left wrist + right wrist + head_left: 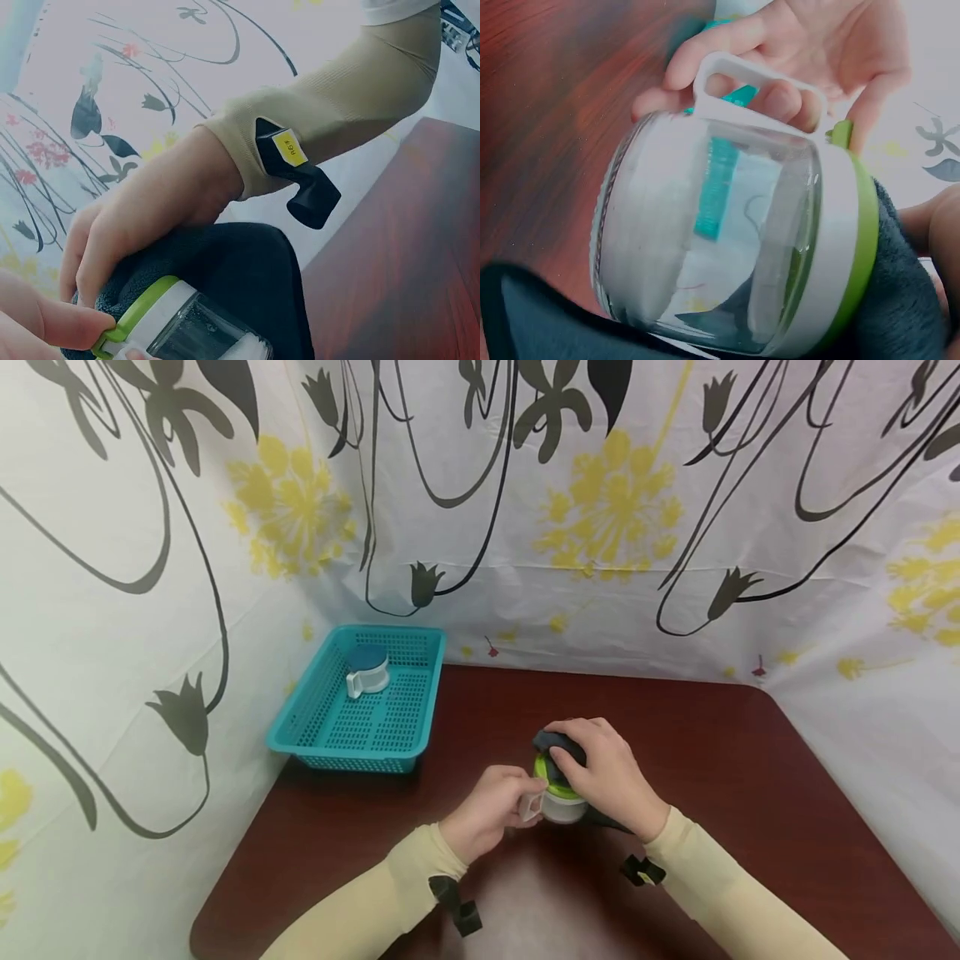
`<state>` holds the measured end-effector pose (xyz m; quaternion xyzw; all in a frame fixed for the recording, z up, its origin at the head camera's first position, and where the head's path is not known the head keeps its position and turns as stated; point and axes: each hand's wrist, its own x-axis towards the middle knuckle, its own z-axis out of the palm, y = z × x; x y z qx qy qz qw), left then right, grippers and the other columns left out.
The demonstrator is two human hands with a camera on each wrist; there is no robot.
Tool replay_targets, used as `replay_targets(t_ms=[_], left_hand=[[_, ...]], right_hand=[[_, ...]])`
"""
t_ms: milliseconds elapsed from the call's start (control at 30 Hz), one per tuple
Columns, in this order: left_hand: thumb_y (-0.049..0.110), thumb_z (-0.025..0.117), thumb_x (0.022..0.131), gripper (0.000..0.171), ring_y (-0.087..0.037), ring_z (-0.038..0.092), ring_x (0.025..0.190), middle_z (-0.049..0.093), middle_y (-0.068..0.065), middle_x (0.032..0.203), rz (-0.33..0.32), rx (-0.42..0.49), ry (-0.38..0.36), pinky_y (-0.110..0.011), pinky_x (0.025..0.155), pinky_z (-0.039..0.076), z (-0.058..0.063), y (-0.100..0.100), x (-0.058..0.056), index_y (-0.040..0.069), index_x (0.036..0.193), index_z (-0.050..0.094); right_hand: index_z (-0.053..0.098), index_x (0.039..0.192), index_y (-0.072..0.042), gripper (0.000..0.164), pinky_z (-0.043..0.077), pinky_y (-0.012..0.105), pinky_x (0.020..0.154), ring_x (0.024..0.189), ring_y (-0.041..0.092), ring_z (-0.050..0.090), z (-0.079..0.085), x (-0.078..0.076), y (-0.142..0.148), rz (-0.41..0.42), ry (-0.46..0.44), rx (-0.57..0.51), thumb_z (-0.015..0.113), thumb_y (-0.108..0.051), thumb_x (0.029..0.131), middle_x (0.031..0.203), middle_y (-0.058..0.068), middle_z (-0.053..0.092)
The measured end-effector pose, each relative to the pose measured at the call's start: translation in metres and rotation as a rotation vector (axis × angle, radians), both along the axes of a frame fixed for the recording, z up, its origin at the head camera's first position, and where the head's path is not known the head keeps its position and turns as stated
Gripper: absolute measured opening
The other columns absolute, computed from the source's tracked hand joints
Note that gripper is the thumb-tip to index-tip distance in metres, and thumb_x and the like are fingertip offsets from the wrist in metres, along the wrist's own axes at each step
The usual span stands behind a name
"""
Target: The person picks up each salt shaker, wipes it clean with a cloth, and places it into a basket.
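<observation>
A clear seasoning jar (564, 808) with a green lid (865, 240), a white collar and a white handle (761, 71) is held above the table, tilted on its side in the right wrist view. White contents lie in its base. My left hand (491, 802) grips the handle, fingers through its loop, with the thumb at the lid's green tab (841, 133). Over the lid, my right hand (611, 777) holds a dark cloth (558, 747) against the top. A loose flap of that cloth (259, 255) hangs beside the jar; the right fingertips are partly hidden.
On the table's far left stands a turquoise perforated basket (431, 693). Inside it is another jar (369, 677) with a blue lid and white handle. The dark red table (675, 718) meets a flower-patterned sheet (487, 527) at the back and sides.
</observation>
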<state>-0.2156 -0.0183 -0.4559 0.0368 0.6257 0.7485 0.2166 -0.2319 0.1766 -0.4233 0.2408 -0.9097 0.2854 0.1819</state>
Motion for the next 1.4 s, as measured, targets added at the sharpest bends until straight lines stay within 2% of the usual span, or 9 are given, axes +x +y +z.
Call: replay_targets(t_ms=[133, 300, 500, 667, 767, 867, 1033, 1233, 1400], left_hand=[[0.019, 0.068, 0.093, 0.024, -0.025, 0.063, 0.078, 0.057, -0.007, 0.074, 0.03, 0.011, -0.011, -0.044, 0.081, 0.055, -0.001, -0.002, -0.003, 0.007, 0.074, 0.058], [0.017, 0.07, 0.092, 0.027, -0.024, 0.06, 0.075, 0.053, -0.007, 0.07, 0.079, 0.008, -0.005, -0.044, 0.079, 0.056, -0.002, -0.002, -0.005, 0.007, 0.072, 0.056], [0.017, 0.07, 0.092, 0.024, -0.025, 0.061, 0.072, 0.057, -0.008, 0.071, 0.078, 0.032, -0.019, -0.041, 0.073, 0.055, -0.002, -0.003, -0.006, 0.006, 0.074, 0.059], [0.009, 0.067, 0.088, 0.017, -0.023, 0.057, 0.069, 0.055, -0.008, 0.069, 0.09, 0.044, -0.024, -0.037, 0.068, 0.052, 0.0, -0.005, -0.009, 0.004, 0.074, 0.06], [0.005, 0.064, 0.086, 0.014, -0.023, 0.056, 0.07, 0.053, -0.008, 0.068, 0.103, 0.041, -0.012, -0.037, 0.068, 0.051, 0.0, -0.006, -0.01, 0.004, 0.073, 0.06], [0.005, 0.064, 0.086, 0.015, -0.023, 0.056, 0.07, 0.053, -0.007, 0.067, 0.093, 0.043, 0.005, -0.037, 0.069, 0.051, 0.0, -0.007, -0.011, 0.004, 0.072, 0.06], [0.005, 0.064, 0.088, 0.015, -0.024, 0.054, 0.069, 0.053, -0.009, 0.068, 0.08, 0.04, 0.052, -0.037, 0.068, 0.049, 0.003, -0.008, -0.01, 0.002, 0.073, 0.061], [0.009, 0.069, 0.09, 0.018, -0.022, 0.053, 0.067, 0.054, -0.007, 0.066, 0.072, -0.008, 0.095, -0.037, 0.07, 0.049, 0.007, -0.009, -0.007, 0.003, 0.075, 0.063], [0.014, 0.073, 0.09, 0.029, -0.023, 0.052, 0.065, 0.047, -0.006, 0.062, 0.067, -0.021, 0.102, -0.035, 0.067, 0.049, 0.009, -0.008, -0.003, 0.002, 0.07, 0.056]], right_hand=[[0.061, 0.135, -0.023, 0.037, 0.051, 0.046, 0.085, 0.112, 0.02, 0.056, -0.001, 0.0, 0.0, 0.026, -0.045, 0.026, 0.065, -0.028, 0.099, 0.13, -0.005, 0.059], [0.055, 0.141, -0.025, 0.043, 0.053, 0.041, 0.078, 0.104, 0.016, 0.057, -0.004, 0.0, 0.003, 0.026, -0.062, 0.048, 0.064, -0.035, 0.099, 0.135, -0.004, 0.054], [0.06, 0.136, -0.021, 0.041, 0.052, 0.044, 0.083, 0.111, 0.02, 0.054, -0.007, 0.005, 0.003, 0.063, 0.111, 0.103, 0.069, -0.02, 0.096, 0.131, -0.004, 0.058], [0.063, 0.134, -0.017, 0.047, 0.052, 0.043, 0.09, 0.116, 0.022, 0.055, -0.009, 0.014, -0.003, 0.175, 0.275, 0.16, 0.073, -0.005, 0.09, 0.131, 0.0, 0.061], [0.063, 0.135, -0.017, 0.049, 0.05, 0.042, 0.092, 0.117, 0.022, 0.055, -0.01, 0.018, -0.005, 0.216, 0.318, 0.168, 0.073, -0.004, 0.088, 0.132, 0.001, 0.061], [0.064, 0.134, -0.019, 0.049, 0.046, 0.046, 0.094, 0.117, 0.022, 0.055, -0.011, 0.018, -0.006, 0.204, 0.331, 0.16, 0.073, -0.006, 0.088, 0.132, -0.001, 0.061], [0.063, 0.135, -0.022, 0.048, 0.04, 0.056, 0.098, 0.126, 0.033, 0.048, -0.01, 0.018, -0.005, 0.17, 0.306, 0.176, 0.073, -0.014, 0.089, 0.138, 0.001, 0.058], [0.059, 0.139, -0.031, 0.044, 0.053, 0.052, 0.085, 0.137, 0.036, 0.037, -0.007, 0.015, 0.0, 0.087, 0.203, 0.211, 0.068, -0.032, 0.095, 0.15, 0.006, 0.045], [0.054, 0.144, -0.031, 0.044, 0.054, 0.049, 0.084, 0.122, 0.025, 0.054, -0.008, 0.002, 0.014, 0.013, 0.096, 0.082, 0.061, -0.037, 0.101, 0.146, 0.003, 0.047]])
